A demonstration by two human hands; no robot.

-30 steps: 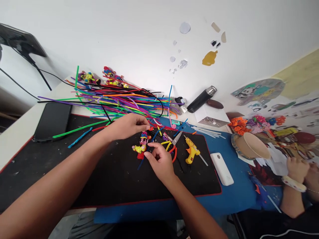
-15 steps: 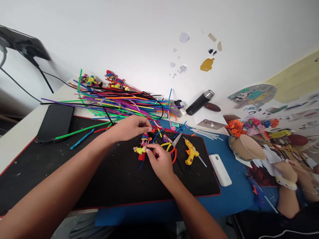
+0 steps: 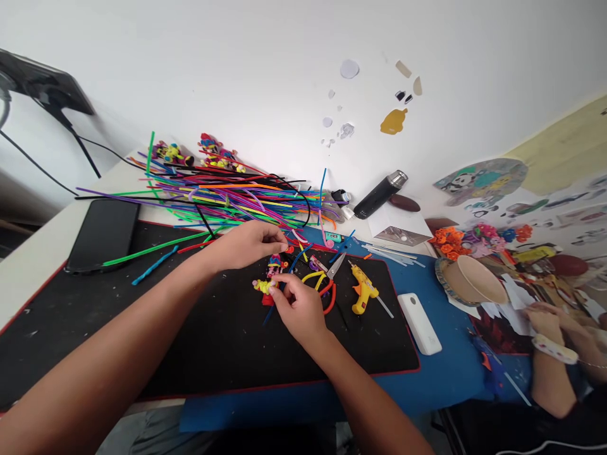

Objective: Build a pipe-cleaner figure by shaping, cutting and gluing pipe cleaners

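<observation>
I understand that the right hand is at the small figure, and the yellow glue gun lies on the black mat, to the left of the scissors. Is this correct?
Not quite: the glue gun lies to the right of the scissors, as the head view shows. The rest is correct.

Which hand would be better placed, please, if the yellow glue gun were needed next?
Probably the right hand: it is nearer the yellow glue gun, though its fingertips are at the small figure. The left hand is farther off and seems to pinch a small red piece.
</observation>
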